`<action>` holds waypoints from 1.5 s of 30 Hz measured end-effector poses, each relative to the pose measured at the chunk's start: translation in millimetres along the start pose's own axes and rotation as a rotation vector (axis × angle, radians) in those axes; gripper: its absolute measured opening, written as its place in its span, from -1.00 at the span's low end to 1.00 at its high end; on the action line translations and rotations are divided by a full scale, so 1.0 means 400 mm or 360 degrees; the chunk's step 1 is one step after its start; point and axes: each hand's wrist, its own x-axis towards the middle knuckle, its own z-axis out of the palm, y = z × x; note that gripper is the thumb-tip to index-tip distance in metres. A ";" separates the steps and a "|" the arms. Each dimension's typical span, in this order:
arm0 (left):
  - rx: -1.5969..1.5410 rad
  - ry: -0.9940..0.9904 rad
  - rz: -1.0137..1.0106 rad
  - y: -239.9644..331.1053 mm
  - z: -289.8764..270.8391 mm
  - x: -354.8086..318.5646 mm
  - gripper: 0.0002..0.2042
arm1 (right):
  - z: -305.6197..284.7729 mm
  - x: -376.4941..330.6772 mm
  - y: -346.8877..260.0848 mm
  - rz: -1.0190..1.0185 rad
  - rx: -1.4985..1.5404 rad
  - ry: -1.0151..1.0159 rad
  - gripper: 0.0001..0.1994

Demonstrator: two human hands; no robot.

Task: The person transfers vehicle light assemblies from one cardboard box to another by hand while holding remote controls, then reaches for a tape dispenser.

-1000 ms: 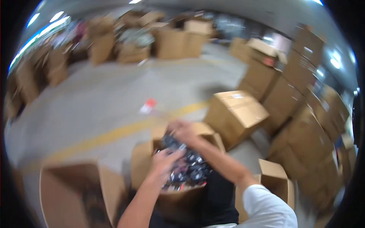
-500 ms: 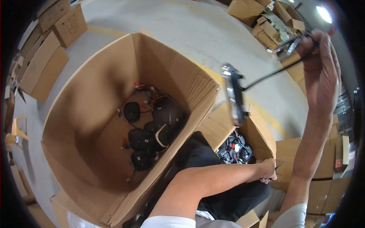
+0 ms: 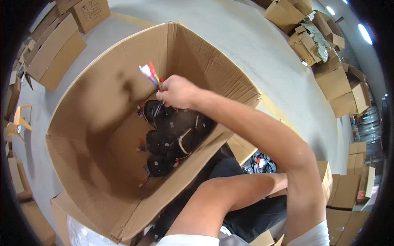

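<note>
My right hand (image 3: pixel 177 93) reaches into a large open cardboard box (image 3: pixel 102 69), its fingers closed around a wire bundle (image 3: pixel 154 78). White and red connectors top the bundle, and dark leads run down below the fingers toward black rounded parts (image 3: pixel 158 141). These parts, with wires and small labels, lie heaped on the box floor; one has a pale curved edge. Which part the held leads belong to, I cannot tell. My left forearm (image 3: pixel 242 192) stretches rightward by a smaller box; my right arm covers the left hand.
Inside the smaller open box (image 3: pixel 240 147) at right lie dark wired parts (image 3: pixel 258 163). Stacked cartons (image 3: pixel 55 47) stand at far left, more cartons (image 3: pixel 312 45) at far right. A yellow stool (image 3: pixel 18 121) is on the left. Clear plastic (image 3: pixel 84 233) sits at the near left.
My right hand has swung from the upper right, where a shiny black part dangled from its cable, down and left into the large box. My left hand has become hidden behind the right arm.
</note>
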 end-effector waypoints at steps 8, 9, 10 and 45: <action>-0.0149 0.0361 0.0054 0.003 -0.205 -0.151 -0.69 | 0.142 0.159 0.113 0.0393 0.0212 0.0220 -0.73; -0.0169 0.0423 0.0044 -0.003 -0.226 -0.168 -0.69 | 0.127 0.158 0.113 0.0528 0.0370 0.0186 -0.72; -0.0172 0.0464 0.0043 0.002 -0.242 -0.175 -0.70 | 0.097 0.156 0.134 0.0673 0.0523 0.0174 -0.71; 0.0194 0.0577 0.0015 0.036 0.079 0.385 -0.65 | 0.698 -1.748 1.535 0.1649 -0.0161 0.0887 -0.60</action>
